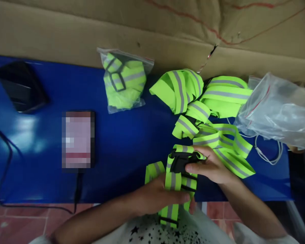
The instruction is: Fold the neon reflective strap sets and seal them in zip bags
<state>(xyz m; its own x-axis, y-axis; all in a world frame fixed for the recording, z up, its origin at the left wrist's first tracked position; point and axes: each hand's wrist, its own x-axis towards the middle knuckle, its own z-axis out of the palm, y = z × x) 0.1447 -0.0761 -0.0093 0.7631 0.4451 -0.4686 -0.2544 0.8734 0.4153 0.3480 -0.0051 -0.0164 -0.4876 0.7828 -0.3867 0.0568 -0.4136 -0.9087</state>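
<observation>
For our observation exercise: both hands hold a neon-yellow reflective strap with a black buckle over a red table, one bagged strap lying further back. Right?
The table is blue, not red, as the head view shows. The left hand and right hand do hold the reflective strap with its black buckle, and the bagged strap lies further back.

Both bare forearms enter from the bottom edge and converge. The bare left hand [160, 196] lies palm down, fingers curled shut in a grip. The bare right hand [213, 166], just beyond it, pinches with thumb and fingertips
</observation>
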